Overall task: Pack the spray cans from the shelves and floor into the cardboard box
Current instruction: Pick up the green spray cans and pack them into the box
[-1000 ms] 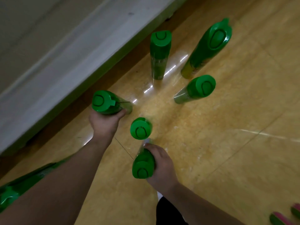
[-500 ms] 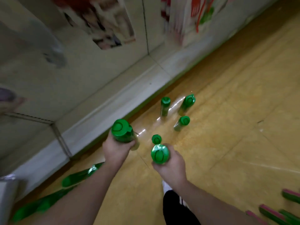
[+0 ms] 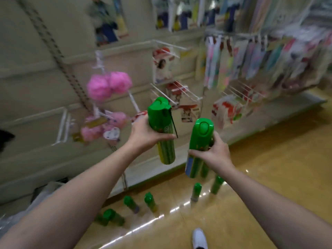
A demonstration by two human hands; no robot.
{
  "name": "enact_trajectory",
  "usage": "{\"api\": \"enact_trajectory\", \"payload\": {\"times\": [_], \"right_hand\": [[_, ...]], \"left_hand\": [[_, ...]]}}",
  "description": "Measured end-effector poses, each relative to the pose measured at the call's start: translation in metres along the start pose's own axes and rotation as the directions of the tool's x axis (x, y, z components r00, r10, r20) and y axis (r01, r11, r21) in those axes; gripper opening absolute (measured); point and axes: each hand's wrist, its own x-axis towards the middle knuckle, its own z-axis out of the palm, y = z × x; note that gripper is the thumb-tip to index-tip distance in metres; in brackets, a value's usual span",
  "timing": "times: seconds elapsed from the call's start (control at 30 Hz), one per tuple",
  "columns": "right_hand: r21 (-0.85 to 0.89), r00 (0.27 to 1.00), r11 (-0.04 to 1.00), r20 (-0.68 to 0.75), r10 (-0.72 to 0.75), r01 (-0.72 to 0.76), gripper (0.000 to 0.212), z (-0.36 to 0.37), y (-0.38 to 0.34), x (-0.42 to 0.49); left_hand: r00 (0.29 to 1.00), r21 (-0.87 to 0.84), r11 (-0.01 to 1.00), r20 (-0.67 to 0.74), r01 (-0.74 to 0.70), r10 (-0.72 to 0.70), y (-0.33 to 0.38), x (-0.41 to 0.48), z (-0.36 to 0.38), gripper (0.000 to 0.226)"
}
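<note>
My left hand (image 3: pixel 143 137) grips a tall green spray can (image 3: pixel 161 126) around its middle, held upright at chest height. To its right, my right hand (image 3: pixel 213 151) grips a second green spray can (image 3: pixel 199 146) the same way. Both cans have green caps. Several more green spray cans stand on the yellow floor below, one (image 3: pixel 195 192) under my right hand and others (image 3: pixel 150 202) toward the left by the shelf base. No cardboard box is in view.
A shelf unit (image 3: pixel 53 87) runs along the left and back, with pink bath sponges (image 3: pixel 107 83) on hooks and hanging packets (image 3: pixel 224 112). Wire hooks jut out near the cans. My white shoe (image 3: pixel 199 238) is on the floor at the bottom.
Both hands have lifted their cans from floor level to chest height. The view has swung up from the floor to the shelves.
</note>
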Motion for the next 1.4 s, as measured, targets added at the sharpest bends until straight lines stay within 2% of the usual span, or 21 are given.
{"api": "enact_trajectory", "payload": {"times": [0.17,0.27,0.33,0.47,0.6,0.73,0.8,0.87,1.03,1.27,1.4], "right_hand": [[0.200,0.963,0.962,0.161,-0.218,0.184,0.062,0.040,-0.072,-0.016],[0.271,0.909,0.922,0.237,-0.344,0.278,0.062,0.079,-0.109,-0.017],[0.318,0.853,0.891,0.309,-0.420,0.324,0.063,0.108,-0.135,-0.018],[0.387,0.713,0.836,0.448,-0.539,0.388,0.068,0.172,-0.181,-0.025],[0.445,0.552,0.798,0.576,-0.603,0.407,0.074,0.238,-0.220,-0.052],[0.485,0.354,0.766,0.689,-0.632,0.422,0.069,0.296,-0.250,-0.107],[0.516,0.274,0.744,0.710,-0.649,0.426,0.069,0.324,-0.261,-0.143],[0.545,0.197,0.724,0.725,-0.660,0.423,0.067,0.352,-0.270,-0.182],[0.576,0.010,0.717,0.777,-0.629,0.393,0.069,0.417,-0.287,-0.275],[0.555,-0.125,0.744,0.824,-0.552,0.371,0.070,0.489,-0.290,-0.374],[0.542,-0.208,0.733,0.838,-0.504,0.411,0.064,0.530,-0.288,-0.411]], "left_hand": [[0.983,-0.035,0.999,-0.179,0.020,-0.026,0.010,-0.039,-0.096,0.075],[0.948,-0.038,0.998,-0.313,0.053,-0.062,0.001,-0.065,-0.145,0.069],[0.903,-0.060,0.994,-0.416,0.094,-0.111,-0.010,-0.085,-0.178,0.072],[0.759,-0.115,0.966,-0.600,0.230,-0.252,-0.029,-0.138,-0.237,0.067],[0.560,-0.192,0.916,-0.741,0.352,-0.371,-0.053,-0.208,-0.277,0.077],[0.364,-0.258,0.857,-0.822,0.447,-0.437,-0.070,-0.293,-0.297,0.071],[0.256,-0.285,0.818,-0.854,0.499,-0.454,-0.083,-0.339,-0.303,0.074],[0.177,-0.300,0.766,-0.865,0.569,-0.470,-0.096,-0.386,-0.310,0.075],[0.058,-0.365,0.638,-0.839,0.677,-0.542,-0.119,-0.491,-0.323,0.068],[-0.149,-0.520,0.513,-0.787,0.683,-0.599,-0.160,-0.610,-0.328,0.065],[-0.240,-0.600,0.442,-0.735,0.667,-0.635,-0.194,-0.652,-0.325,0.080]]}}
